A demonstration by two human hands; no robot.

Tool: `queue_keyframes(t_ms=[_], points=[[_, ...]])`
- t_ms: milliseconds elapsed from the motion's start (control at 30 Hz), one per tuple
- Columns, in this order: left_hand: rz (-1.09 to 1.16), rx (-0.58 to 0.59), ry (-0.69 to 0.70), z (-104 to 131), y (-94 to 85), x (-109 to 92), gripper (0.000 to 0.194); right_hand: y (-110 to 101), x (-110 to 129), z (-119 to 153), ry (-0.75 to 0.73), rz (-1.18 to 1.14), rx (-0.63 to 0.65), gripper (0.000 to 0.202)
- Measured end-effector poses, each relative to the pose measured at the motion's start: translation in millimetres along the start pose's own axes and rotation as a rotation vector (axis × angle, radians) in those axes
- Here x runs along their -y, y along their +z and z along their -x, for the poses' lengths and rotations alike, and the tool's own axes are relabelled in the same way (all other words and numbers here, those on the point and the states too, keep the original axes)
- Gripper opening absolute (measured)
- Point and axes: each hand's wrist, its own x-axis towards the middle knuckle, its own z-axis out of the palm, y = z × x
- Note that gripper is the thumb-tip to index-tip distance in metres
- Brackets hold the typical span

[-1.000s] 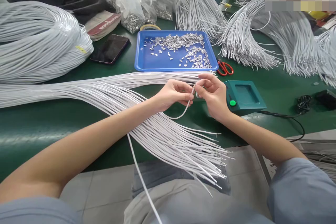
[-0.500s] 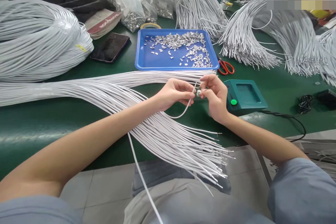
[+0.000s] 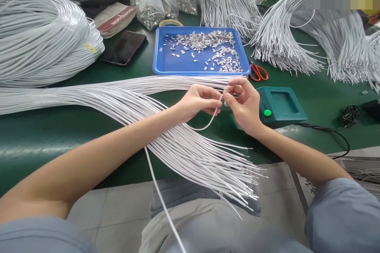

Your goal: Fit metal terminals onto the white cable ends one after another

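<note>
My left hand (image 3: 203, 102) pinches a white cable (image 3: 213, 116) just below its tip; the cable loops down beneath the hand. My right hand (image 3: 245, 104) is closed, its thumb and forefinger meeting at the cable's end. A small shiny metal connector (image 3: 226, 103) peeks out under the right thumb; the fingers hide most of it. Below my left forearm a fanned bundle of white cables (image 3: 190, 154) spreads across the table, with bare or metal-tipped ends at the right. Beyond both hands, a blue tray (image 3: 178, 65) holds many loose metal connectors (image 3: 208, 41).
Red-handled scissors (image 3: 259, 72) lie beside the tray, near a green device (image 3: 282, 104) with a lit button. A phone (image 3: 124, 47), a coiled cable bundle (image 3: 44, 39) and bags of metal parts (image 3: 150, 10) stand left and behind. More grey cable bundles (image 3: 285, 35) lie at back right.
My right thumb and forefinger have closed onto the cable's tip, which stood bare between the hands before. My left hand keeps its pinch. The whole view has shifted slightly.
</note>
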Motion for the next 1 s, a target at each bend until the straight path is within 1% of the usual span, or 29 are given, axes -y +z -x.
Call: queue_keyframes(t_ms=[167,333,433,600,733,867,1000], points=[[0.042,-0.003,0.043,0.4,-0.6,-2.0,0.024,-0.2,-1.2,0.5,-0.029,0.026,0.011,0.013],[0.075,-0.022,0.106,-1.0,-3.7,-2.0,0.026,-2.8,-1.9,0.0,-0.066,0.026,-0.036,0.01],[0.063,0.01,0.079,-0.6,-3.4,-2.3,0.032,-5.7,-4.1,-2.7,-0.089,0.016,-0.071,0.013],[0.033,0.093,0.031,0.8,-2.1,-3.8,0.036,-7.4,-8.1,-4.3,-0.01,-0.003,0.013,0.023],[0.012,0.159,0.036,0.8,-2.6,-3.7,0.033,-6.6,-8.0,-2.1,0.003,-0.056,0.041,0.027],[0.001,0.163,0.02,1.3,-1.9,-3.3,0.033,-5.7,-6.4,-1.4,-0.004,-0.081,0.068,0.03],[-0.012,0.135,0.001,1.5,-1.1,-3.7,0.036,-5.1,-4.5,-2.7,-0.012,-0.039,0.053,0.032]])
